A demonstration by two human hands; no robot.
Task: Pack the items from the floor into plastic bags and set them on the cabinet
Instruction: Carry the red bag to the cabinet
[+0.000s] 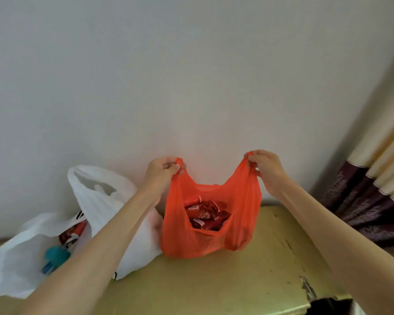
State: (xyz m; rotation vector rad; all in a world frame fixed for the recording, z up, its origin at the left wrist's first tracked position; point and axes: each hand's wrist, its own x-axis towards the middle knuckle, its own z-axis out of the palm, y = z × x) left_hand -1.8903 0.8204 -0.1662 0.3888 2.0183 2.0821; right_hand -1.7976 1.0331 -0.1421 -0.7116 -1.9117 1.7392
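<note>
An orange plastic bag (pixel 241 214) stands on the yellow cabinet top (pixel 214 280), its mouth spread wide. Inside it lie several red packets (pixel 206 215). My left hand (pixel 163 172) is shut on the bag's left handle and my right hand (pixel 263 165) is shut on its right handle, both held above the bag. To the left, a white plastic bag (pixel 105 201) sits on the cabinet against the wall, with red packets and a teal item (pixel 55 255) showing inside.
A pale wall (pixel 191 87) rises right behind the bags. A cream and maroon curtain (pixel 373 189) hangs at the right. The cabinet's front right corner (pixel 307 292) is chipped, with a dark gap beyond it.
</note>
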